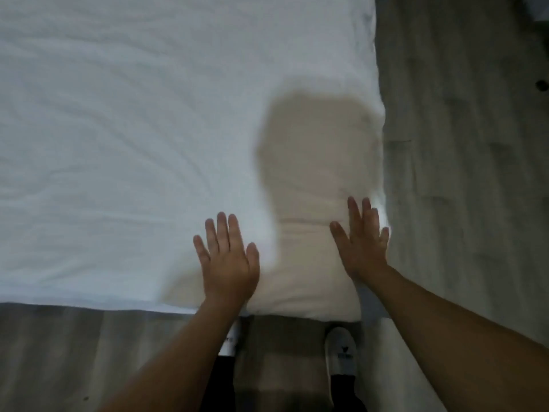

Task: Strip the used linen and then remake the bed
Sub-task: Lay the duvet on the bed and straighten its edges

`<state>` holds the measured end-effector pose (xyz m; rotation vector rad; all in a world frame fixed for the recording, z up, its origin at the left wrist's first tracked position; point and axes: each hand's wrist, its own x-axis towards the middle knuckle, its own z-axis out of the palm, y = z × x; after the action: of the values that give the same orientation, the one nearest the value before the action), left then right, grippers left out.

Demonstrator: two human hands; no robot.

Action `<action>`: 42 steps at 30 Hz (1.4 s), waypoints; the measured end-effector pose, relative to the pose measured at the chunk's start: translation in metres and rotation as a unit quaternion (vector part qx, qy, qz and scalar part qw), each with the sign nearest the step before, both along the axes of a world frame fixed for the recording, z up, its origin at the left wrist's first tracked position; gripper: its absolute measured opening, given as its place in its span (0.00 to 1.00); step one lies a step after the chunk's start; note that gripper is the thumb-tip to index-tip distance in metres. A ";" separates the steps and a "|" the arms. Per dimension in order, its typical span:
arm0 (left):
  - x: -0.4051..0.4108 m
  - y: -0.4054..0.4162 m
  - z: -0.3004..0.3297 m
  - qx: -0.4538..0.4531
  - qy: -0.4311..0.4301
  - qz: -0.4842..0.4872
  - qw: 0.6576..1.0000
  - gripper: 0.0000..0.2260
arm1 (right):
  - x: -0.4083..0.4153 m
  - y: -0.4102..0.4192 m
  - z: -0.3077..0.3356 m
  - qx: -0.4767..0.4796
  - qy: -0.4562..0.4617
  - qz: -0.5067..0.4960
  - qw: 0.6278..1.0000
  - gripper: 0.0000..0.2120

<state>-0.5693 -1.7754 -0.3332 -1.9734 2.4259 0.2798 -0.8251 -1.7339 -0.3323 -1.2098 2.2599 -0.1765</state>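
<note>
A white sheet [124, 138] covers the bed and shows soft wrinkles across its surface. My shadow falls on the near right corner. My left hand [227, 260] lies flat on the sheet near the front edge, fingers straight and spread. My right hand [364, 242] lies flat as well, fingers straight, close to the bed's right edge at the corner. Neither hand holds anything.
Grey wood-look floor [463, 173] runs along the right side of the bed and in front of it. My feet in white shoes [340, 355] stand at the bed's front edge. A small dark spot [541, 85] lies on the floor at far right.
</note>
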 end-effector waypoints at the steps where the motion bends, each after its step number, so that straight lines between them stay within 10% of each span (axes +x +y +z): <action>1: -0.019 0.010 0.007 0.008 0.009 -0.009 1.000 0.32 | -0.015 0.007 -0.001 0.016 -0.100 -0.085 0.991 0.37; 5: -0.106 0.081 0.033 0.084 -0.004 -0.255 0.963 0.38 | -0.077 0.036 0.007 0.119 -0.438 -0.314 0.834 0.44; 15: -0.163 0.124 0.021 0.074 -0.213 -0.343 0.912 0.35 | -0.096 0.047 -0.026 0.170 -0.501 -0.259 0.808 0.48; 22: -0.157 0.100 0.029 0.053 -0.060 -0.340 0.937 0.22 | -0.110 0.054 -0.066 0.189 -0.575 -0.283 0.744 0.49; 32: -0.183 0.128 0.066 0.063 -0.058 -0.239 0.967 0.34 | -0.139 0.036 0.065 0.136 -0.372 -0.226 0.890 0.25; 42: -0.140 0.097 0.216 0.069 0.139 -0.062 0.986 0.15 | -0.068 -0.014 0.232 0.005 -0.370 -0.248 0.895 0.18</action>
<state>-0.7089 -1.6787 -0.1174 -1.8246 2.5920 0.7470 -0.8930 -1.7483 -0.1005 -0.4009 1.8066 -0.6896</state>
